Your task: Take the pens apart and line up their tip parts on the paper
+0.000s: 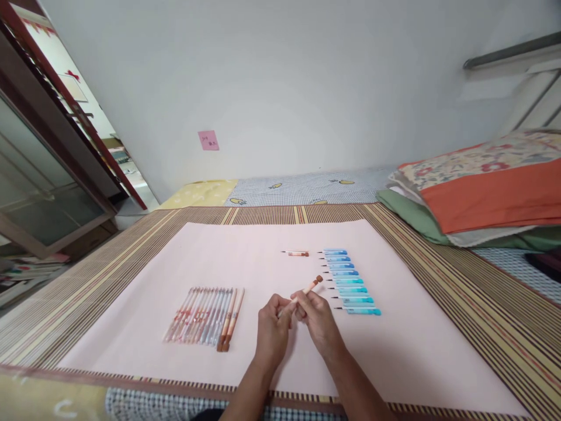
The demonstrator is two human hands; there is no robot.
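A peach pen with a brown, shaped top is held at a slant between my two hands, above the pink sheet. My left hand pinches its lower end, and the fingers hide that tip. Around the middle of the pen, my right hand has its fingers closed. Beyond the hands lies a similar brown-and-white pen with a dark, thin point. To the right, several blue and turquoise pens lie in a column, their dark points facing left.
Left of my hands, several slim pens in clear and reddish tones lie side by side, with two peach-and-brown pens at their right end. A striped mat lies beneath the sheet. Folded bedding is piled at the right, and a wall stands behind.
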